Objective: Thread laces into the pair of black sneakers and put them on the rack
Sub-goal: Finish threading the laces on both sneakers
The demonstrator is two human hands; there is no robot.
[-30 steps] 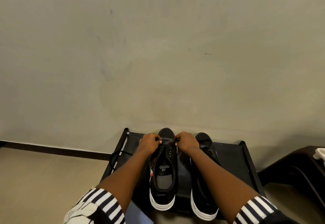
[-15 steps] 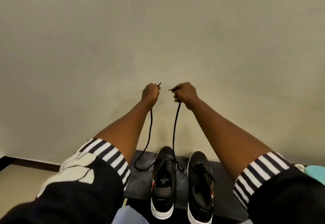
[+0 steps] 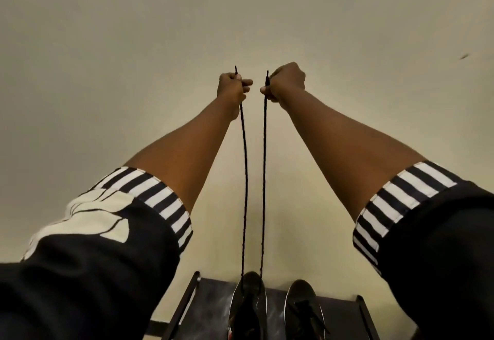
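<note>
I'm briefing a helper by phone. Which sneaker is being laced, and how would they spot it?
Find the black rack against the wall. Two black sneakers sit on it side by side. It's the left sneaker: two lace strands rise taut from it to the raised hands, while the right sneaker is already laced.

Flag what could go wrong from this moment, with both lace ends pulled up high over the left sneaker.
1. Both hands, left hand and right hand, grip the black lace taut; a harder pull might lift or tip the left sneaker off the rack.
2. The tips stand at slightly different heights, so the ends may come out uneven.
3. A tipping shoe could knock the laced right sneaker beside it.
</note>
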